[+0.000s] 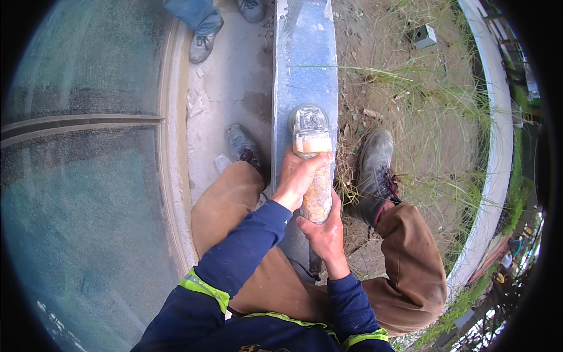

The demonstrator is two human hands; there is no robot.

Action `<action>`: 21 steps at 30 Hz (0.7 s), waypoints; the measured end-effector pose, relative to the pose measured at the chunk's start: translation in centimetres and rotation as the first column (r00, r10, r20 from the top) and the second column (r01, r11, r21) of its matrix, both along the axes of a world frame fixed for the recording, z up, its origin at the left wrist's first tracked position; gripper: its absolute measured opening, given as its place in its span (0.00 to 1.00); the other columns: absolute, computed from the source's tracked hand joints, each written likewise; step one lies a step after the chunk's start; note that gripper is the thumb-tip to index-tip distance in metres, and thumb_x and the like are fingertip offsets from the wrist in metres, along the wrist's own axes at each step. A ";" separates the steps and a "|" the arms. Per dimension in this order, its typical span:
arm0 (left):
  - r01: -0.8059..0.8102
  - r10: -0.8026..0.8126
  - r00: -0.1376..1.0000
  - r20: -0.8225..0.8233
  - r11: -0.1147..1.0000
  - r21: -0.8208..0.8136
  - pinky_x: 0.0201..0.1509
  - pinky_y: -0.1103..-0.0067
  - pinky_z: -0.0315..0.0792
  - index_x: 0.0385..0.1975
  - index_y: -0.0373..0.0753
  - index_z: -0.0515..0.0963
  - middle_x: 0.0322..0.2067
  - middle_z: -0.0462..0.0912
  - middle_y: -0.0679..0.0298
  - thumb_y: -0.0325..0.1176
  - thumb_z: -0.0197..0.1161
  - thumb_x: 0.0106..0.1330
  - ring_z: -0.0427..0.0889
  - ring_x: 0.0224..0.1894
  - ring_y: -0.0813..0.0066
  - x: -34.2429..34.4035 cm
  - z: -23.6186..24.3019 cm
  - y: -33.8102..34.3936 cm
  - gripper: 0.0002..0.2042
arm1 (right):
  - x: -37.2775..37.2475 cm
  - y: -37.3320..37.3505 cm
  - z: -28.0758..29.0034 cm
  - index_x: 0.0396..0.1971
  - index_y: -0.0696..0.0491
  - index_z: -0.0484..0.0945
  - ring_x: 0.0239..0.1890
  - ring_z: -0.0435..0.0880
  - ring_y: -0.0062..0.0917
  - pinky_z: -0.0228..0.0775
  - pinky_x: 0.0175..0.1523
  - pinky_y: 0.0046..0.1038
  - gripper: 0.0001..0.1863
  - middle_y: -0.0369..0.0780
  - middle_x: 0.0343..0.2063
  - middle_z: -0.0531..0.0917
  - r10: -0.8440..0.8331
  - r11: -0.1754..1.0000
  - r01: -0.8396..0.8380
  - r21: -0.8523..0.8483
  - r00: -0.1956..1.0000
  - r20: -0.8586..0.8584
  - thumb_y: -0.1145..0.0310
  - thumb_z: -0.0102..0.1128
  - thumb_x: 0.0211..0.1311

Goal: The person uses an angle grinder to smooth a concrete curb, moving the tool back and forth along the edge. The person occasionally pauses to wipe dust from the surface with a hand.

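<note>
An angle grinder [317,196], dusty, with a worn yellow-orange body and a grey metal head, rests over the blue-grey top of a long narrow ledge [305,47]. My left hand [298,177] is wrapped round its body just behind the head, thumb lying across the top. Lower down, my right hand [327,234] grips the rear end of the body, thumb on the near side. A dark cord end shows below that hand. The grinder's disc is hidden under the head, and I cannot tell whether it turns.
I straddle the ledge, one boot [375,167] on grassy soil, the other shoe [243,144] on the dusty strip. A large dusty window [88,205] flanks the left. Another person's shoe [203,47] stands far left. A small grey box [424,36] and a pale curb [495,146] lie right.
</note>
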State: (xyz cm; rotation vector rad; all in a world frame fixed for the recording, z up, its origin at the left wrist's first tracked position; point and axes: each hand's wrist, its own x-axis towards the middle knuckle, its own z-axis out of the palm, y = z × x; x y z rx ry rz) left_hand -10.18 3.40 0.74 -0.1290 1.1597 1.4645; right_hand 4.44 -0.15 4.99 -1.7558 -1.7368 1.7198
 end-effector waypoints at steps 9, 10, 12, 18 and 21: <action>0.001 0.004 0.992 -0.124 0.999 0.040 0.47 0.72 0.81 0.53 0.31 0.63 0.42 0.80 0.57 0.30 0.78 0.57 0.83 0.40 0.72 0.2 -1.0 0.2 0.31 | -0.1 0.4 -0.3 0.72 0.57 0.53 0.56 0.83 0.41 0.73 0.61 0.38 0.52 0.55 0.54 0.81 -0.016 0.998 0.018 -0.060 1.000 0.023 0.65 0.75 0.49; 0.022 -0.018 0.996 -0.087 0.998 0.053 0.44 0.72 0.81 0.53 0.31 0.62 0.42 0.80 0.57 0.30 0.78 0.56 0.83 0.39 0.72 1.4 -1.9 0.5 0.31 | 0.9 0.2 -0.4 0.72 0.57 0.53 0.54 0.83 0.39 0.74 0.60 0.37 0.52 0.53 0.53 0.81 -0.047 0.997 0.048 -0.061 0.999 0.024 0.67 0.75 0.49; 0.065 -0.062 0.993 -0.102 0.998 0.020 0.41 0.72 0.82 0.53 0.31 0.61 0.42 0.79 0.56 0.30 0.78 0.55 0.83 0.38 0.71 3.1 -1.1 1.2 0.33 | 2.7 -0.1 -0.7 0.72 0.58 0.53 0.51 0.83 0.34 0.76 0.57 0.35 0.50 0.50 0.53 0.80 -0.106 0.992 0.107 -0.069 0.994 0.015 0.69 0.74 0.50; 0.138 -0.140 0.972 -0.189 0.990 -0.027 0.47 0.71 0.80 0.53 0.30 0.60 0.44 0.77 0.54 0.32 0.78 0.52 0.82 0.44 0.68 4.9 -1.3 2.4 0.35 | 3.6 0.8 0.0 0.70 0.58 0.53 0.32 0.80 0.22 0.75 0.34 0.25 0.47 0.44 0.43 0.81 -0.195 0.973 0.186 -0.135 0.979 -0.055 0.73 0.71 0.53; 0.085 -0.086 0.985 -0.148 0.996 -0.016 0.47 0.70 0.80 0.53 0.30 0.60 0.44 0.78 0.54 0.29 0.77 0.52 0.82 0.43 0.67 2.4 -1.5 1.9 0.34 | 1.5 1.0 -0.1 0.70 0.58 0.53 0.33 0.82 0.24 0.77 0.36 0.27 0.49 0.45 0.43 0.82 -0.137 0.981 0.127 -0.150 0.989 -0.054 0.71 0.73 0.51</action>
